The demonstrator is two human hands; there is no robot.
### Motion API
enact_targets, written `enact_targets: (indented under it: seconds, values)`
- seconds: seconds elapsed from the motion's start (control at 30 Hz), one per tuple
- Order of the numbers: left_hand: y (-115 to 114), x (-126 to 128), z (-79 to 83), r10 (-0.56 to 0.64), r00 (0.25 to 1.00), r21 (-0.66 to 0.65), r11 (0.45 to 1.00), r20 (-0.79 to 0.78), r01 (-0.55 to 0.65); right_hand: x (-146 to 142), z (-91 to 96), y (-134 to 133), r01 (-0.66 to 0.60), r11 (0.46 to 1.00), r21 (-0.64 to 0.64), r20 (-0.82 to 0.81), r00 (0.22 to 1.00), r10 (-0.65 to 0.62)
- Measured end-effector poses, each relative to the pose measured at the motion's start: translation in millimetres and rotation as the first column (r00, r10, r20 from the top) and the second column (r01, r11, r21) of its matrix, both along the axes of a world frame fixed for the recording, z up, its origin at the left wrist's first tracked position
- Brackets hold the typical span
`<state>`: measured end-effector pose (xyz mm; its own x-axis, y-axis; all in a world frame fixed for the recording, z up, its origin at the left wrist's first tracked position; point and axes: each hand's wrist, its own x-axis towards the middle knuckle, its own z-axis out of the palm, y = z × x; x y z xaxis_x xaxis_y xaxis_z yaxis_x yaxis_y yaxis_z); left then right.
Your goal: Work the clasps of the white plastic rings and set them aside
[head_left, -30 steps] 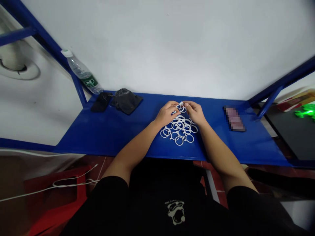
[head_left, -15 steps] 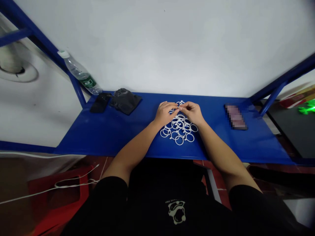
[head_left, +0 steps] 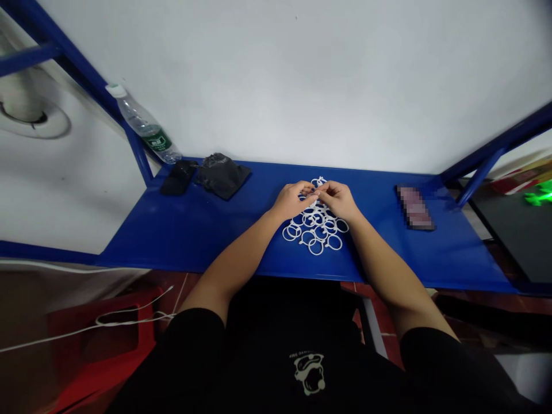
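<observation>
Several thin white rings (head_left: 315, 247) with small eyelets, resembling curtain rings, lie overlapping in a loose pile on the blue tabletop (head_left: 172, 236). Above the far part of the pile, my left hand (head_left: 291, 201) and my right hand (head_left: 340, 201) meet at the fingertips. Both are closed in a pinch, thumbs and forefingers together, on what looks like a white ring; the fingers hide most of it. Just beyond the fingertips are more small white ring pieces (head_left: 319, 180), partly covered by the hands.
A dark drawstring pouch (head_left: 222, 175) and a flat black item (head_left: 177, 178) lie at the back left. Behind them a clear bottle (head_left: 144, 123) with a green label leans by the blue frame. A phone-shaped, pixelated object (head_left: 416, 208) lies on the right. The wall (head_left: 302, 86) borders the back.
The view has shifted slightly. My fingertips have moved a little toward me and the left fingers have changed position; the hands still meet over the pile. The other things stay put.
</observation>
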<state>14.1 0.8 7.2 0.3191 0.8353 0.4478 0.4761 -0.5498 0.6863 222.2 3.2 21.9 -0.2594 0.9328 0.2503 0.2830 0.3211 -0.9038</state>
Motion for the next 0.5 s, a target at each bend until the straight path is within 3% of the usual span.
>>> enact_targets:
  seconds: [0.1, 0.23, 0.4, 0.5]
  values:
    - [1, 0, -0.9, -0.054, 0.987, -0.024, 0.998, -0.153, 0.051, 11, -1.4, 5, 0.005, 0.994, 0.105, 0.223, 0.975, -0.028]
    - [0, 2, 0.4, -0.1, 0.955, -0.014, 0.995, -0.278, 0.1, 27, -7.7, 16, 0.087, 0.952, 0.293, 0.407, 0.89, -0.207]
    - [-4, 3, 3.2, -0.134, 0.953, -0.019, 0.991, -0.27, 0.134, 33, -22.0, 25, 0.033, 0.96, 0.278, 0.586, 0.786, -0.197]
    - [-5, 2, 2.6, -0.102, 0.967, -0.052, 0.994, -0.232, 0.092, 33, -26.6, 27, 0.015, 0.964, 0.267, 0.616, 0.766, -0.183]
